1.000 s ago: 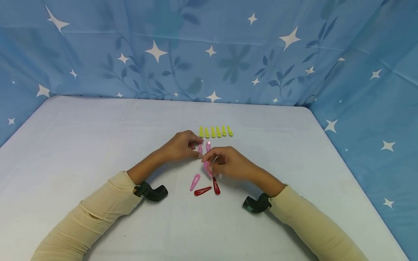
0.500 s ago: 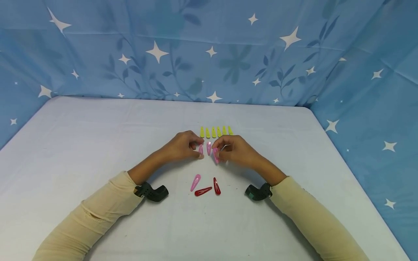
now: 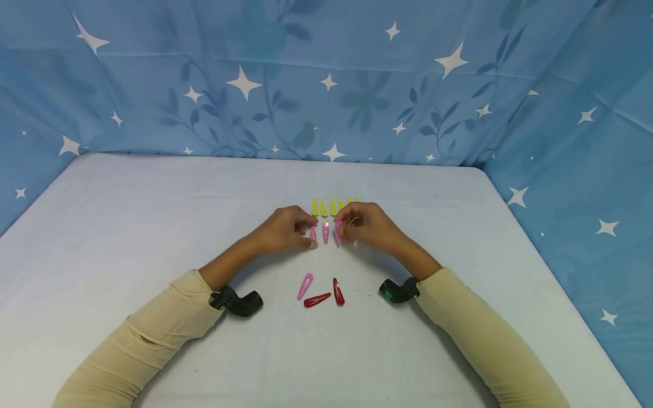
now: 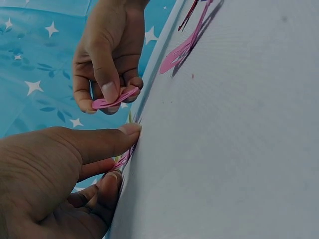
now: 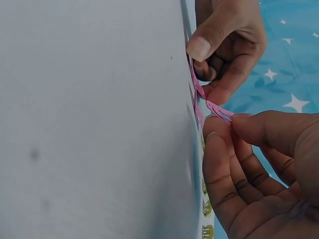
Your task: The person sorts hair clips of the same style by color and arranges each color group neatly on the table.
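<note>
Right hand (image 3: 364, 226) farther forward, pinching pink clip (image 3: 338, 232); left hand (image 3: 285, 228) pinching another clip (image 3: 313, 234).

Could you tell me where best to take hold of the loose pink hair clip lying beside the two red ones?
Probably pinch the pink hair clip across its narrow width at the rounded near end, coming from above; it lies flat on the table, slanted, apart from the red clips.

Four pink clips (image 3: 325, 232) show on the table: three in a row and one loose nearer. There are two red clips (image 3: 317, 299). Six yellow clips (image 3: 323, 208) form a row, partly hidden.
</note>
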Action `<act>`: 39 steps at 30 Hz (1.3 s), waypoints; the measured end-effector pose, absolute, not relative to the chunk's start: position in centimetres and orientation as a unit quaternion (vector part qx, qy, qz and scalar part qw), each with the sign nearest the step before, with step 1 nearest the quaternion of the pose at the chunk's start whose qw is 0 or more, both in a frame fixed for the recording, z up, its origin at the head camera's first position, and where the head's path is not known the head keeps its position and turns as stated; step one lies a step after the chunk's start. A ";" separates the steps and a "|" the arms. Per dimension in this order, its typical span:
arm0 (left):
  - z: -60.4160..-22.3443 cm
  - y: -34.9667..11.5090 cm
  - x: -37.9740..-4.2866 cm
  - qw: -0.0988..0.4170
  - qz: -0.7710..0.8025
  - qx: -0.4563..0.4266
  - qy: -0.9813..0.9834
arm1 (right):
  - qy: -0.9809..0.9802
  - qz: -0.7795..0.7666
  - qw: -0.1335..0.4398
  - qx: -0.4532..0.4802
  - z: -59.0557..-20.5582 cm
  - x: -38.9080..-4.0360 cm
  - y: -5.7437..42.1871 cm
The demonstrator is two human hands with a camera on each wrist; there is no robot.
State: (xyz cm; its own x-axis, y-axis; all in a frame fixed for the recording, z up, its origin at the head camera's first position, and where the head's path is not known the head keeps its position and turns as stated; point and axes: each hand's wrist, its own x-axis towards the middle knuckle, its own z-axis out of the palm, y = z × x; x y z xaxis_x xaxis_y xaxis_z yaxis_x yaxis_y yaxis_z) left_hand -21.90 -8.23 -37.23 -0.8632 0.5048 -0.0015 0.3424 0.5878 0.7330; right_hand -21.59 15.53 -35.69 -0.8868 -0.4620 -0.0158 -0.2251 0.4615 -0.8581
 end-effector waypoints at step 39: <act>-37.4 -8.1 -21.9 0.106 0.388 0.234 0.885 | 0.925 -0.336 0.118 -0.130 -35.8 -22.6 14.1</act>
